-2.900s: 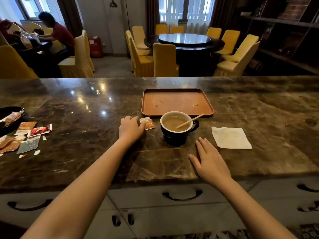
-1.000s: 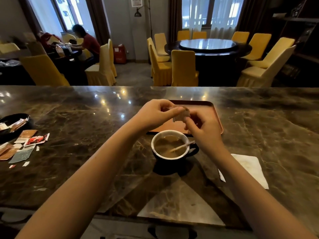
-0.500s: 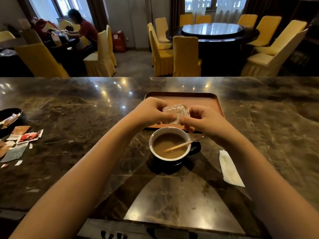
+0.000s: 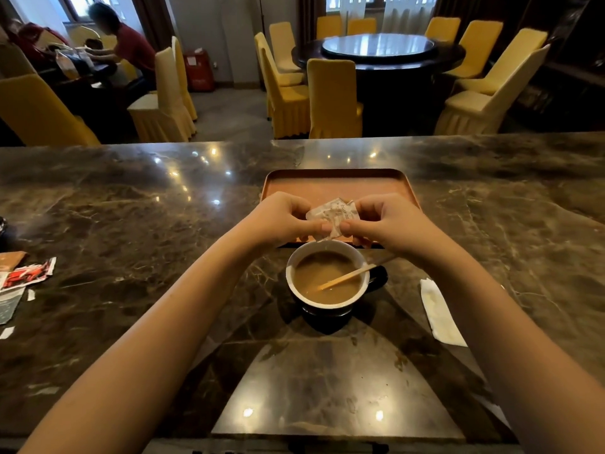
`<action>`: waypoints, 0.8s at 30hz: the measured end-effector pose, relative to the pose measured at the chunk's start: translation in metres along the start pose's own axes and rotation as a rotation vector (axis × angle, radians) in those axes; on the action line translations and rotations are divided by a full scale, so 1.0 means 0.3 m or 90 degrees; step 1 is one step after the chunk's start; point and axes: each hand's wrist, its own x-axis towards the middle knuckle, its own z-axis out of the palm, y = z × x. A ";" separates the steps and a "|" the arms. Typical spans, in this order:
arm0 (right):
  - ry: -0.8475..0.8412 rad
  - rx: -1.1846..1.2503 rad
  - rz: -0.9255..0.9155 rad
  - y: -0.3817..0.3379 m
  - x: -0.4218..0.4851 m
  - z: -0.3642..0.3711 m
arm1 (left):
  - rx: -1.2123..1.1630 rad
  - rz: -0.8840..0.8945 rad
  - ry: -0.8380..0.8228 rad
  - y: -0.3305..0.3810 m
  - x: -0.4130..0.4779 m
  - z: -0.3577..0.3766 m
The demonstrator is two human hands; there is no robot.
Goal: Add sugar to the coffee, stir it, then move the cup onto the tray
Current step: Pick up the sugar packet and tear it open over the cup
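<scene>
A dark cup (image 4: 327,280) with a white inside stands on the marble counter, filled with light brown coffee. A wooden stir stick (image 4: 347,276) leans in it toward the right rim. Just above the cup's far rim I hold a small white sugar packet (image 4: 334,214) between both hands. My left hand (image 4: 281,221) pinches its left side and my right hand (image 4: 389,224) pinches its right side, thumbs meeting at its lower edge. Behind the hands lies the brown rectangular tray (image 4: 334,185), partly hidden by them.
A white napkin (image 4: 440,312) lies right of the cup. Torn packets and wrappers (image 4: 23,276) are scattered at the counter's left edge. Beyond the counter stand yellow chairs (image 4: 334,96), a round dark table (image 4: 376,50) and a seated person (image 4: 127,44).
My left hand picked the packet up from the counter and both hands brought it over the cup. In the last half second the hands shifted slightly, gripping the packet's lower edge.
</scene>
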 end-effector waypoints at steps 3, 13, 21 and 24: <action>0.004 -0.017 -0.005 -0.005 -0.002 0.002 | -0.002 0.005 -0.014 -0.003 -0.004 -0.005; 0.001 -0.053 -0.023 -0.015 -0.010 0.008 | 0.000 0.009 -0.016 -0.011 -0.014 -0.005; 0.014 -0.088 -0.031 -0.010 -0.011 0.018 | -0.007 0.009 -0.020 -0.022 -0.016 -0.006; 0.011 -0.092 -0.031 -0.012 -0.013 0.020 | -0.004 0.010 -0.018 -0.022 -0.019 -0.004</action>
